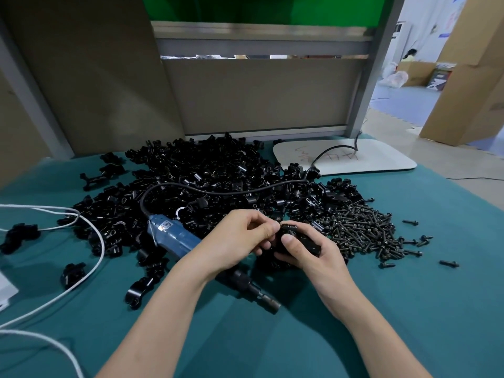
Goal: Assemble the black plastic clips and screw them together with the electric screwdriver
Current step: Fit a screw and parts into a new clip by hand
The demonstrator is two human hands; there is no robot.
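My right hand point(311, 252) grips a black plastic clip point(302, 238), thumb pressed on its top. My left hand point(240, 238) meets it from the left, fingertips pinching at the clip's left end; what they pinch is hidden. Both hands hover just in front of a big heap of loose black clips point(207, 181). A pile of dark screws point(365, 230) lies right of my hands. The blue electric screwdriver point(180, 238) lies on the green cloth under my left wrist, its black nose point(253, 287) pointing toward the lower right.
The screwdriver's black cable point(218, 189) loops over the heap to a white board point(346, 156) at the back right. White cords point(90, 257) run across the left side, near a few assembled clips point(19, 236). A grey partition point(259, 96) stands behind the table.
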